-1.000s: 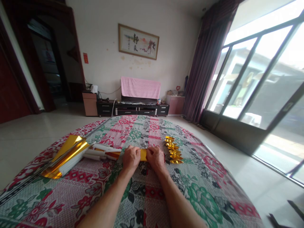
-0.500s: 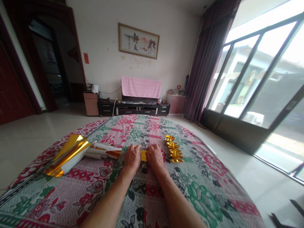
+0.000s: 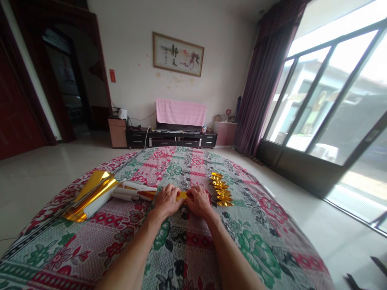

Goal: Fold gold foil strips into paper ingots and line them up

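Between my two hands is a small piece of gold foil paper (image 3: 182, 195), pinched at both ends. My left hand (image 3: 168, 199) has its fingers curled over the left end. The right end is in the closed fingers of my right hand (image 3: 198, 201). My hands cover most of the piece, so its folds are hard to make out. Just right of my right hand stands a row of folded gold paper pieces (image 3: 222, 193) with pointed ends. To the left of my left hand lie white-backed paper strips or rolls (image 3: 130, 192).
A larger curled stack of gold foil paper (image 3: 93, 197) lies at the left of the round table, which has a flowered tablecloth (image 3: 260, 257). Beyond the table are a low black cabinet (image 3: 178, 141) and a screen under a pink cloth (image 3: 181, 112). Glass doors (image 3: 326, 100) stand at right.
Both hands have turned slightly and the foil piece between them now shows narrower and tilted. My left wrist has shifted a little left. The view has moved slightly.
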Demonstrator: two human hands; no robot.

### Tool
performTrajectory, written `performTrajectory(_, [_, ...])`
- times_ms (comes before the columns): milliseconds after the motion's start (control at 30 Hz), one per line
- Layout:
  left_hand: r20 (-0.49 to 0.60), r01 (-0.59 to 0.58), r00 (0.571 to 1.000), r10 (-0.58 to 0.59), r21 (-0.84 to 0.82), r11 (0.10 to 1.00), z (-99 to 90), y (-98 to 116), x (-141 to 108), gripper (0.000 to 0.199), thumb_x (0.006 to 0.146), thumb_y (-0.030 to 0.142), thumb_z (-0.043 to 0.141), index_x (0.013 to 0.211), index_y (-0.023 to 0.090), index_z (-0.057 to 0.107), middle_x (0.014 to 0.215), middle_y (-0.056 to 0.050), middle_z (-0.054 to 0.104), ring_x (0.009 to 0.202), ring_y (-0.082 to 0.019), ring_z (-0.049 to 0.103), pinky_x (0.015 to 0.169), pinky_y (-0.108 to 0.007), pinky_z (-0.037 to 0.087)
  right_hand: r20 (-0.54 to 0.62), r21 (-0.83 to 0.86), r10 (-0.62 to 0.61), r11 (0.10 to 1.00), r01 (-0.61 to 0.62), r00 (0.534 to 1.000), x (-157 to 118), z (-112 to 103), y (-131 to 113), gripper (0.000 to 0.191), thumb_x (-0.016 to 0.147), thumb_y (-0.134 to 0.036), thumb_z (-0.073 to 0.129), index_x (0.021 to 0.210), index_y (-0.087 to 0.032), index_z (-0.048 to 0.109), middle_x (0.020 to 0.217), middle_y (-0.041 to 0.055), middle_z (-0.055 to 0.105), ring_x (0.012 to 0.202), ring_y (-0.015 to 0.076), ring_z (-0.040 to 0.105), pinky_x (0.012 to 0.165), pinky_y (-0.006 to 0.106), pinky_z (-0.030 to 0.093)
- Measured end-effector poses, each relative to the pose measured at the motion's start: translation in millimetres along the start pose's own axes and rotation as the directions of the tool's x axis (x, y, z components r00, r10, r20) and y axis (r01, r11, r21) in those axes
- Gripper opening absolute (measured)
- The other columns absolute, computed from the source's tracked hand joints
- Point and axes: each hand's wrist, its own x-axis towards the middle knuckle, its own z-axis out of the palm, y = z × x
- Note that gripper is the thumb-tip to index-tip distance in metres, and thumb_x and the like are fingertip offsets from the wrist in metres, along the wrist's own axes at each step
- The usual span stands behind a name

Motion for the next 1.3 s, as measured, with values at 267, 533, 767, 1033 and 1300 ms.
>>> performTrajectory(267, [0.043,0.006,0.999,-0.003,-0.057,0.998,-0.6,-4.3,0.6,0.026,0.072,0.035,0.058,0.095,0.025,0.059,0.102,-0.004,0.054,0.094,-0.021,0.050,0.085,-0.033,0.038,0.084,0.082,-0.076,0.994,0.069,0.994,1.7,-2.8,8.6,0.024,0.069,-0.020,0.054,0.093,-0.022,0.059,0.112,0.0038,0.051,0.108,0.0181,0.043,0.092,0.031,0.030])
performTrajectory(533, [0.063,-0.016,0.998,0.022,-0.091,0.996,-0.4,-9.7,3.1,0.022,0.070,0.023,0.054,0.090,0.025,0.061,0.103,-0.004,0.054,0.092,-0.020,0.051,0.085,-0.033,0.038,0.127,0.114,-0.083,0.991,0.069,0.988,5.0,-4.0,13.9,0.030,0.066,-0.011,0.050,0.092,-0.021,0.060,0.111,0.0043,0.052,0.105,0.0175,0.044,0.088,0.029,0.034])
performTrajectory(767, [0.074,-0.028,0.997,0.037,-0.118,0.993,1.0,-13.8,5.1,0.026,0.068,0.017,0.052,0.090,0.025,0.063,0.103,-0.004,0.055,0.094,-0.020,0.052,0.087,-0.032,0.038,0.088,0.140,-0.091,0.987,0.078,0.992,7.3,1.0,19.2,0.031,0.069,-0.009,0.046,0.091,-0.023,0.064,0.110,0.0034,0.054,0.102,0.0172,0.047,0.085,0.029,0.035])
performTrajectory(1033, [0.005,-0.017,1.000,0.017,-0.107,0.994,6.6,-13.2,7.4,0.028,0.070,0.015,0.050,0.091,0.025,0.066,0.100,-0.005,0.058,0.093,-0.020,0.052,0.086,-0.032,0.039,-0.033,0.108,-0.063,0.992,0.066,0.997,5.6,-0.6,9.0,0.025,0.073,-0.011,0.047,0.080,-0.022,0.069,0.100,0.0029,0.062,0.090,0.0148,0.053,0.081,0.024,0.037])
performTrajectory(1300, [-0.169,-0.053,0.985,0.021,-0.185,0.981,18.7,-23.4,12.4,0.030,0.070,0.007,0.043,0.079,0.021,0.068,0.092,-0.004,0.064,0.088,-0.017,0.055,0.086,-0.030,0.040,-0.133,0.029,-0.040,0.999,0.044,0.990,-0.8,2.1,0.8,0.014,0.075,-0.022,0.054,0.080,-0.022,0.067,0.093,0.0032,0.062,0.087,0.0157,0.052,0.080,0.025,0.036])
